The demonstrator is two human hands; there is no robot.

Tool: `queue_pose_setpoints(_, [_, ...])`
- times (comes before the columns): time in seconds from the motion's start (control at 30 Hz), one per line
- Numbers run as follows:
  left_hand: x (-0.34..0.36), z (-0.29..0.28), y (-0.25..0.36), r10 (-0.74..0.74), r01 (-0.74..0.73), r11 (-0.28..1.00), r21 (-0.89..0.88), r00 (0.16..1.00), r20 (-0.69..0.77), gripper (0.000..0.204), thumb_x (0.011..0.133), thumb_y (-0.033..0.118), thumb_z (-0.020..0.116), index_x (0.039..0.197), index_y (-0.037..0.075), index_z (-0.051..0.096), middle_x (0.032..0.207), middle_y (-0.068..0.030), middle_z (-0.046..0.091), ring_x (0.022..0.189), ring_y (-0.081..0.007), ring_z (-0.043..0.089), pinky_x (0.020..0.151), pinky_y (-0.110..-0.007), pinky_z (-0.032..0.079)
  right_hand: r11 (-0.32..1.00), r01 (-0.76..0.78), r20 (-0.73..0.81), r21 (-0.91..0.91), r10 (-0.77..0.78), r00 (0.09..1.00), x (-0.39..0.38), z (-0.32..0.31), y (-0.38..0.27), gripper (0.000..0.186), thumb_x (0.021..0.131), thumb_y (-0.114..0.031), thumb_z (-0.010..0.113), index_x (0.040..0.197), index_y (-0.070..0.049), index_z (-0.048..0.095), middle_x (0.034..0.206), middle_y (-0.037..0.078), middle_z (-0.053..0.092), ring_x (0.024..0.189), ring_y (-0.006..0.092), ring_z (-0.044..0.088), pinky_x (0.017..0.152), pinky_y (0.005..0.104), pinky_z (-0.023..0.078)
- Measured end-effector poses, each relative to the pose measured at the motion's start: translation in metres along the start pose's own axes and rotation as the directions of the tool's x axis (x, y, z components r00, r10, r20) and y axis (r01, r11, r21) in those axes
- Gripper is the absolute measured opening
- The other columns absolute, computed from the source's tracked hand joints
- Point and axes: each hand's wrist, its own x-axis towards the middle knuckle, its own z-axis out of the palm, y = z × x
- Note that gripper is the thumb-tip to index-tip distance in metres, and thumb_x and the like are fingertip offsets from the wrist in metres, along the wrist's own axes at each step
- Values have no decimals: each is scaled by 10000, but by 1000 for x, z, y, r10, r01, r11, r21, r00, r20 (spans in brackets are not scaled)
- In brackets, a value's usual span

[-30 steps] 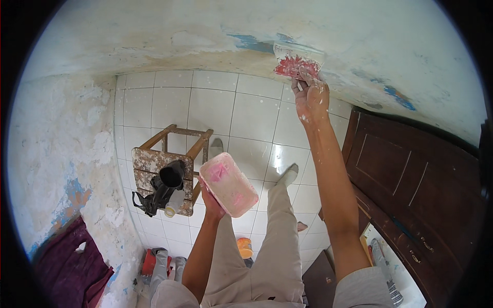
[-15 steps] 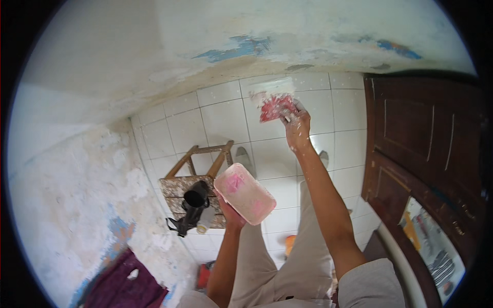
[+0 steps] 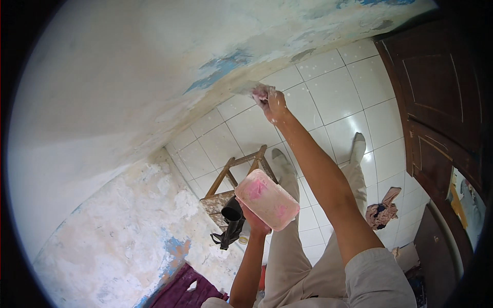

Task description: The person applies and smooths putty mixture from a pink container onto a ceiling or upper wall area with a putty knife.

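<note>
My left hand (image 3: 253, 219) holds a shallow pinkish-white plastic tub (image 3: 269, 201) from below and its left side. Pale residue and brighter pink patches show inside it. My right arm reaches forward, and the right hand (image 3: 272, 106) is closed round a putty-smeared red scraper (image 3: 261, 92). The scraper's blade is at the low part of the wall (image 3: 154, 77), turned nearly edge-on, so its contact is hard to judge. White specks dot the right hand and forearm. Bare blue patches (image 3: 221, 69) show on the wall above the scraper.
A spattered wooden stool (image 3: 218, 203) stands left of the tub, with a black strapped object (image 3: 232, 209) and a small bottle (image 3: 244, 236) on it. Purple cloth (image 3: 185, 289) hangs at lower left. Crumpled cloth (image 3: 384, 211) lies on the tiled floor (image 3: 336, 97) by a dark wooden door (image 3: 436, 92).
My right hand has brought the scraper from over the floor tiles to the wall, turning its face away. The view has swung left and tilted; the left hand still holds the tub.
</note>
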Motion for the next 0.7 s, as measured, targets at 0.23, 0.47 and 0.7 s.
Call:
queue_pose_setpoints(0.23, [-1, 13, 0, -8, 8, 999, 41, 1000, -1, 743, 937, 747, 325, 1446, 212, 409, 1396, -21, 490, 1271, -270, 501, 1041, -497, 447, 890, 95, 116, 447, -163, 980, 34, 24, -128, 191, 939, -23, 497, 788, 62, 577, 812, 154, 627, 777, 252, 660, 741, 279, 646])
queue_pose_setpoints(0.47, [0, 21, -14, -18, 18, 999, 30, 1000, -1, 739, 941, 742, 328, 1445, 208, 409, 1387, -26, 497, 1267, -271, 505, 1037, -496, 452, 873, 377, -127, 309, -355, 926, -21, -33, -244, 203, 982, -75, 452, 967, 73, 591, 879, 122, 630, 838, 186, 660, 701, 225, 597])
queue_pose_setpoints(0.7, [2, 19, -19, 2, -2, 999, 53, 1000, -10, 734, 945, 734, 333, 1444, 200, 410, 1379, -32, 503, 1260, -272, 511, 1035, -496, 455, 984, 72, -63, -160, -83, 995, 16, -17, -58, 172, 986, -84, 442, 903, -11, 574, 932, 113, 613, 834, 206, 638, 749, 299, 600])
